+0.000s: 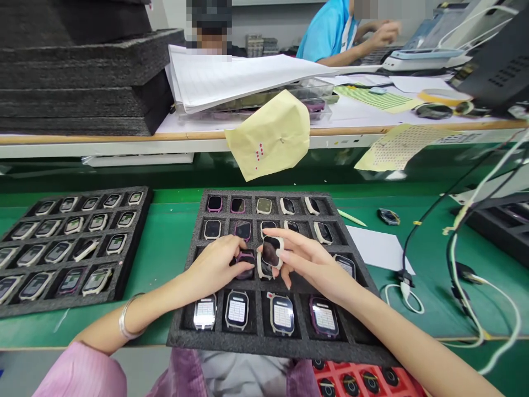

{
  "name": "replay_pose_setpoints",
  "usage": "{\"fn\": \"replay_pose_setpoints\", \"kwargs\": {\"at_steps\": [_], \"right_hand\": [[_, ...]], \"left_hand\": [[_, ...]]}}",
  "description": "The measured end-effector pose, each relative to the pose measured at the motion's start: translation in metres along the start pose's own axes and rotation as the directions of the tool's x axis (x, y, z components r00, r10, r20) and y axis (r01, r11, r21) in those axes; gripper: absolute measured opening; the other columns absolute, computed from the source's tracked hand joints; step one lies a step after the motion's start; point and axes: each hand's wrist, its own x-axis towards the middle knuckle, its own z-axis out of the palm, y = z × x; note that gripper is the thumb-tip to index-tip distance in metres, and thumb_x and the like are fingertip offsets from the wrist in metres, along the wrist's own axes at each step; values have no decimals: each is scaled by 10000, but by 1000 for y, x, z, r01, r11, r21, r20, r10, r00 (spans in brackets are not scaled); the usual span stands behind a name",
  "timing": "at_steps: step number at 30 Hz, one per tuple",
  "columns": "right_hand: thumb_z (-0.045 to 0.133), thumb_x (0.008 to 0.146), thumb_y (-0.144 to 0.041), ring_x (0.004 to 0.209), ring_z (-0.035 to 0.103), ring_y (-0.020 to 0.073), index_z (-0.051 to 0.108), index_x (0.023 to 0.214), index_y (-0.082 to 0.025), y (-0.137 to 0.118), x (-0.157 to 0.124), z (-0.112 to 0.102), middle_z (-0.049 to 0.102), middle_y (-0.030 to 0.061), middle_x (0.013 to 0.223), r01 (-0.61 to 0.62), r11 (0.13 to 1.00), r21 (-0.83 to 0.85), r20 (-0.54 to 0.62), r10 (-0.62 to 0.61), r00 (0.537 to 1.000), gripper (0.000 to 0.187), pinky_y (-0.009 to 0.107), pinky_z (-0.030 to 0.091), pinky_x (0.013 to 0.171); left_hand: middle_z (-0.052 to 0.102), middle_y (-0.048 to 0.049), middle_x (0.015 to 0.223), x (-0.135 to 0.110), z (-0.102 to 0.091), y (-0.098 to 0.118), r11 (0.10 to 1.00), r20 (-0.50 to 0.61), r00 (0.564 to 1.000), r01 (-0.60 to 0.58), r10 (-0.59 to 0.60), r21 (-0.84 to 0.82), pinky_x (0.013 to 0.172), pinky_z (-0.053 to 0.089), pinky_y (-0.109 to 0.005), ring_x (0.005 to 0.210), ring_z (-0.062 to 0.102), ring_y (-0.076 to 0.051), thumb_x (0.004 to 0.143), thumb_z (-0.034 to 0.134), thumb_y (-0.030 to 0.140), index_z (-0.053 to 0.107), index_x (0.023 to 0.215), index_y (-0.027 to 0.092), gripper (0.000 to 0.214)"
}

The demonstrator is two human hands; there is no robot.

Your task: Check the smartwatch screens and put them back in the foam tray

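My right hand (316,262) holds a smartwatch body (271,251) with a pale frame and dark screen, pinched between thumb and fingers just above a black foam tray (264,348). Below it, another pale watch body (263,269) sits in a compartment, partly covered. My left hand (219,262) reaches into the neighbouring compartment, thumb and fingers closed at the left side of a purple-framed watch body (247,257). Around both hands, the tray holds rows of strapless watches. In the front row, a pale-framed watch (237,310) and a purple-framed watch (324,316) have lit screens.
A second foam tray (119,264) of watches lies at the left. Black foam blocks (82,71) are stacked on the shelf. Cables (457,270), a white sheet (378,248) and a green pen (352,217) lie right. Below is a red tray (359,372). A person in blue (326,30) works beyond.
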Motion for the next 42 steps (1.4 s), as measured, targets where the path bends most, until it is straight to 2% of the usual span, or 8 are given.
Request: {"fn": "replay_pose_setpoints", "kwargs": {"at_steps": [4, 8, 10, 13, 20, 26, 30, 42], "right_hand": [[641, 908, -278, 574, 609, 117, 603, 1247, -201, 0, 1, -1, 591, -12, 734, 41, 999, -8, -4, -41, 999, 350, 223, 545, 506], [665, 886, -312, 592, 622, 136, 592, 1269, -212, -5, 0, 0, 615, 0, 751, 57, 997, 61, -27, -55, 998, 402, 242, 551, 504], [680, 871, -324, 602, 623, 139, 587, 1276, -224, -7, 0, 0, 629, 16, 807, 54, 993, 104, -44, -50, 998, 427, 240, 543, 488], [695, 857, -330, 600, 611, 134, 568, 1297, -232, -7, 2, -4, 633, 31, 861, 46, 989, 141, -64, -38, 997, 469, 228, 528, 469], [743, 820, -330, 592, 612, 135, 608, 1255, -187, 0, 5, -8, 630, 34, 823, -13, 986, 164, 8, 12, 1000, 478, 214, 511, 456], [742, 828, -315, 593, 617, 129, 639, 1220, -194, 2, 4, -6, 629, 22, 788, -4, 989, 145, -9, 5, 1000, 423, 212, 518, 483], [747, 826, -313, 587, 614, 131, 650, 1205, -194, 2, 3, -8, 638, 21, 765, 17, 993, 120, -33, -14, 999, 409, 214, 520, 485], [766, 827, -283, 543, 645, 125, 699, 1187, -236, 4, -2, -20, 691, 43, 781, 29, 986, 162, 18, -32, 999, 369, 203, 535, 492]], "left_hand": [[615, -50, 914, 2, -10, 0, 930, 20, 1000, 16, -10, -367, 784, 482, -331, 867, 590, -202, 842, 658, 343, 639, 818, 180, 165], [657, -68, 948, 6, -14, 6, 561, 102, 991, 136, -92, -816, 846, 499, -357, 893, 648, -200, 842, 684, 370, 583, 899, 161, 239], [669, -58, 851, 8, -14, 9, 427, 147, 981, 187, -125, -885, 778, 506, -334, 794, 656, -183, 843, 689, 391, 580, 962, 150, 291], [640, -39, 804, 9, -13, 12, 369, 146, 972, 206, -184, -906, 685, 484, -281, 732, 622, -155, 838, 693, 399, 595, 1060, 143, 353], [517, 41, 775, -1, -7, 9, 703, 52, 985, 152, -162, -695, 538, 398, -243, 566, 485, -99, 806, 668, 234, 573, 1096, 190, 308], [575, 2, 875, -7, -9, 13, 922, -88, 996, -36, 2, -386, 756, 432, -296, 787, 558, -171, 836, 590, 177, 542, 1095, 207, 265], [588, -9, 876, -4, -11, 16, 963, -109, 992, -90, 64, -254, 752, 432, -299, 786, 558, -185, 840, 598, 204, 494, 1181, 202, 356], [621, -25, 950, 7, -14, 13, 959, -119, 988, -121, 93, -256, 812, 451, -288, 857, 591, -178, 855, 535, 147, 482, 1161, 190, 314]]}}
